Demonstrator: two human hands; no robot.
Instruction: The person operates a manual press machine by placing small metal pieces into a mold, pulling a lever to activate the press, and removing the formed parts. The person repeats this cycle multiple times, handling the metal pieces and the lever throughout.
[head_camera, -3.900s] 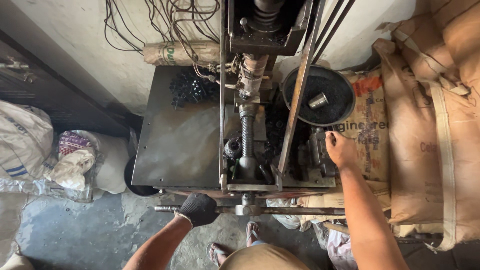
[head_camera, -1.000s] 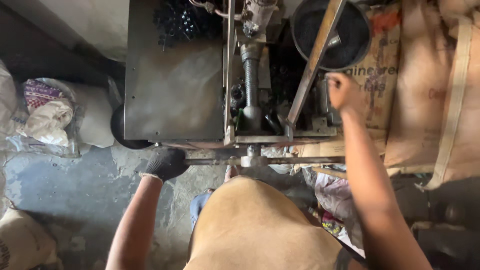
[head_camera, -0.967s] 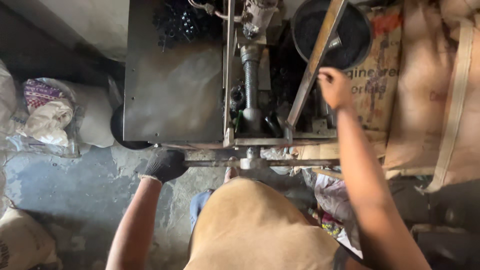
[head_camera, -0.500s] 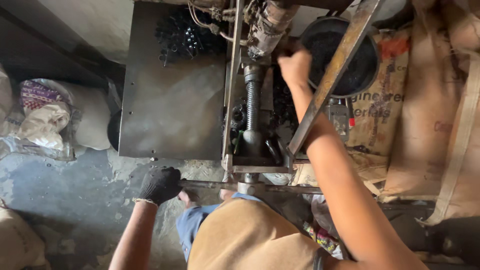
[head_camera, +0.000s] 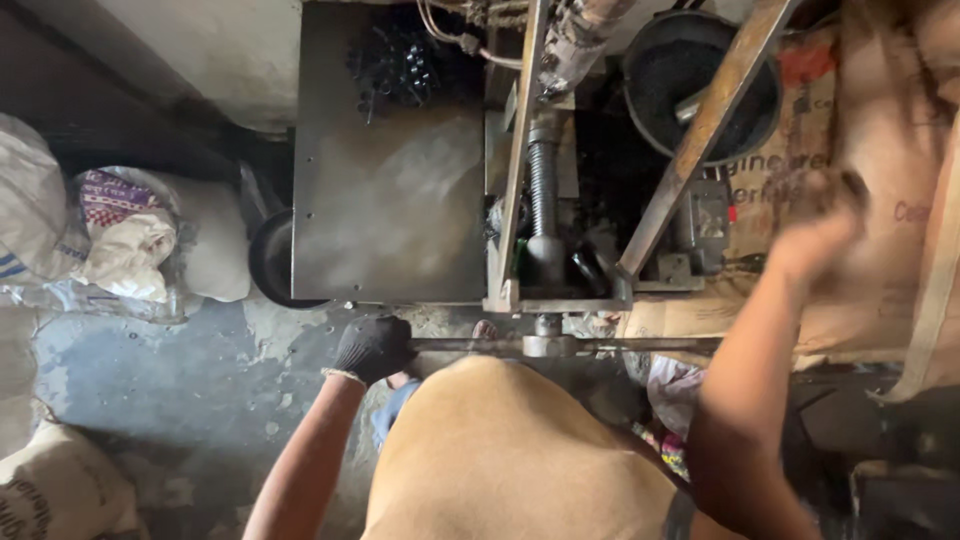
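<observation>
Dusty workshop floor under a metal press, where the gloved left hand (head_camera: 372, 347) grips the crossbar handle (head_camera: 600, 345) between pressings, while the blurred right hand (head_camera: 815, 235) hovers near the black bowl (head_camera: 660, 85), its grip unclear.

1. A stained concrete floor (head_camera: 150, 370) carries everything.
2. Stuffed sacks (head_camera: 130, 240) lie on it at left.
3. A dark round pan (head_camera: 268, 262) sits beside the metal machine table (head_camera: 390, 200).

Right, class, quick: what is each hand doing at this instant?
Left hand, in a black glove: closed around the horizontal grey metal bar.
Right hand: bare, motion-blurred; grip cannot be told.
</observation>
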